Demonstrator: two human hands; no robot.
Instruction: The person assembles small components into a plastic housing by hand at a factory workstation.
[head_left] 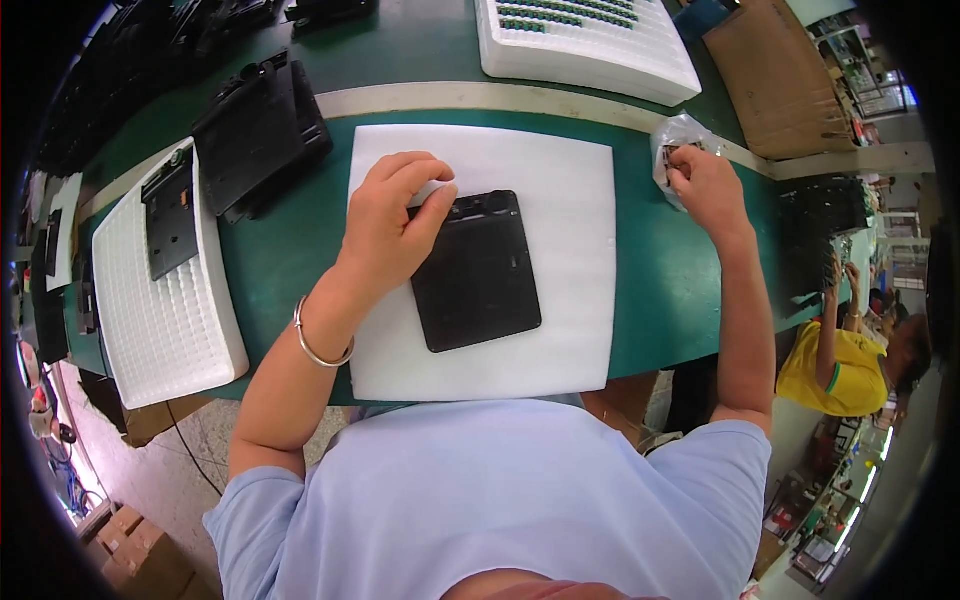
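Observation:
A flat black plastic housing [478, 282] lies slightly tilted on a white foam sheet [570, 340] in front of me. Over its upper left corner is my left hand [395, 220], thumb and forefinger drawn together in a pinch; anything between them is too small to make out. My right hand [712, 195] reaches out to the far right, its fingertips at the mouth of a clear plastic bag [688, 130] with small brownish parts inside. Those fingers are closed together, and what they grip is hidden.
Left of the foam stand a stack of black housings [262, 140] and a white foam tray [180, 320] with a black part [172, 225] on it. At the back are a white tray [590, 60] of small green parts and a cardboard box [785, 85]. A person in yellow [835, 370] works at right.

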